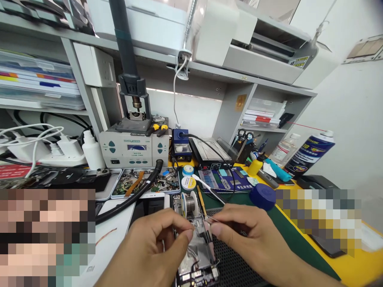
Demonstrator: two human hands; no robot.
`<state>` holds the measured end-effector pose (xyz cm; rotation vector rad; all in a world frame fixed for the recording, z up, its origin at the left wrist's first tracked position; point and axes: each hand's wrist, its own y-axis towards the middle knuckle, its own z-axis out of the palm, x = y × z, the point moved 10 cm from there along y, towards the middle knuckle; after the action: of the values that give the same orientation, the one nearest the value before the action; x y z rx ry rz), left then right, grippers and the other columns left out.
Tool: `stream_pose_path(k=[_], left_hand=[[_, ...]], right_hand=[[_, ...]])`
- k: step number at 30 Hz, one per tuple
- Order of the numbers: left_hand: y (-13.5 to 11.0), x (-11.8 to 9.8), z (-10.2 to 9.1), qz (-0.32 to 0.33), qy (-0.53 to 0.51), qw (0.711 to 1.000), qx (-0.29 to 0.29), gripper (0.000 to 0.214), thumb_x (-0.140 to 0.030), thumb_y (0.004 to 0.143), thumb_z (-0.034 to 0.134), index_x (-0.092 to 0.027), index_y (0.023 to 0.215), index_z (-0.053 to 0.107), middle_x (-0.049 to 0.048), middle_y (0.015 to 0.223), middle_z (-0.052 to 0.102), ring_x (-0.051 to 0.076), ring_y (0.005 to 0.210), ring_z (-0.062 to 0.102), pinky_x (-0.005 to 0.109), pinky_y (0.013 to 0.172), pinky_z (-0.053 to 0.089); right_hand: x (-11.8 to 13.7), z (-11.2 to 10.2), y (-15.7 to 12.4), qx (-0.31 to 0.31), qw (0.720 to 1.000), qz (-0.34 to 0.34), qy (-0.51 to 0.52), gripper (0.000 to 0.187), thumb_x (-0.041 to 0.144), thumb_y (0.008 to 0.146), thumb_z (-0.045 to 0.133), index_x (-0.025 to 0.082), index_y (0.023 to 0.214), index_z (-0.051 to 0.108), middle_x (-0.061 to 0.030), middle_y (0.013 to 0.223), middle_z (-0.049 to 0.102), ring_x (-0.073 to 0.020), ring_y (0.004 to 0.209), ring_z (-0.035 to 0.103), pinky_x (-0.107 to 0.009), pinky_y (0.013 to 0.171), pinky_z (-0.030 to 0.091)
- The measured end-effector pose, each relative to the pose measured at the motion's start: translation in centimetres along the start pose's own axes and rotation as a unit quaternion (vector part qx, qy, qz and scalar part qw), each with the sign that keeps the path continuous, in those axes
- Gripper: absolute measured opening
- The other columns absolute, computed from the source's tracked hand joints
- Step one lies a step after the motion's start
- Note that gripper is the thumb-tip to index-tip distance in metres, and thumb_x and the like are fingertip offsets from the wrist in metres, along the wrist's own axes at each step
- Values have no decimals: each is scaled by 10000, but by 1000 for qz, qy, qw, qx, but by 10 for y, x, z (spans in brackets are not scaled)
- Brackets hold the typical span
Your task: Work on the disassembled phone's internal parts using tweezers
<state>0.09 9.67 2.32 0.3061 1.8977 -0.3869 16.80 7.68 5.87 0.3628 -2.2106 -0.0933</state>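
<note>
An opened phone [203, 249] with bare circuit boards and a silvery inner area lies in front of me, partly covered by my hands. Over its left side, my left hand [158, 243] is closed, thumb and index finger pinched together; whatever is between them is too small to name. My right hand [248, 231] pinches a thin, pale metal piece [213, 219] at the phone's right edge. A spool of solder wire [190, 204] stands on the phone's far end. Close beside it lies a slim yellow-handled tool [201, 201].
Behind are a hot-air station [134, 149], a blue soldering unit [181, 145] and a tray of circuit boards [143, 181]. A thick black hose [131, 203] crosses the left side. A blue round lid [262, 196] and a spray can [311, 153] stand right. Pixelated patches hide both sides.
</note>
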Motion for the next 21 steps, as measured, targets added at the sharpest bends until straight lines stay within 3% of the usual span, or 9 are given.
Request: stream_pose_path(k=[5, 8, 11, 16, 18, 21], left_hand=[[2, 1, -1, 15, 116, 993, 28, 368, -500, 953, 560, -206, 849, 757, -36, 606, 473, 158, 583, 415, 278, 540, 274], [2, 5, -3, -17, 80, 996, 23, 398, -550, 934, 578, -190, 943, 749, -69, 600, 385, 148, 575, 348, 273, 529, 241], [2, 4, -1, -14, 54, 998, 27, 428, -581, 918, 635, -203, 1090, 740, -84, 620, 380, 148, 583, 345, 266, 536, 260], [2, -11, 15, 77, 108, 987, 94, 282, -449, 970, 625, -241, 886, 796, -10, 792, 630, 151, 643, 475, 275, 584, 321], [2, -10, 16, 68, 114, 986, 101, 317, -443, 989, 598, -237, 849, 795, 5, 794, 658, 171, 700, 519, 278, 611, 338], [5, 0, 11, 5, 42, 994, 103, 329, -498, 966, 648, -218, 832, 755, -36, 669, 541, 146, 614, 422, 266, 541, 268]], right_hand=[[-15, 7, 2, 80, 992, 64, 70, 371, 459, 1080, 630, 165, 977, 831, -32, 807, 722, -145, 648, 578, -247, 593, 463], [-20, 19, -4, 170, 971, 114, 127, 410, 483, 1101, 587, 151, 1075, 826, -7, 746, 667, -78, 482, 472, -196, 446, 356], [-17, 30, -10, 236, 952, 138, 139, 363, 439, 1094, 607, 164, 1133, 840, 0, 724, 662, -59, 434, 470, -156, 397, 352], [-7, 33, -8, 236, 963, 94, 84, 276, 328, 1067, 645, 183, 1076, 880, -4, 679, 696, -75, 477, 445, -138, 394, 333], [-9, 31, -9, 252, 958, 96, 101, 253, 286, 1058, 650, 188, 1144, 867, -10, 712, 731, -70, 473, 439, -136, 400, 343], [-14, 19, -10, 266, 927, 114, 237, 340, 272, 999, 759, 221, 1333, 787, -59, 916, 824, -64, 493, 558, -142, 452, 431]])
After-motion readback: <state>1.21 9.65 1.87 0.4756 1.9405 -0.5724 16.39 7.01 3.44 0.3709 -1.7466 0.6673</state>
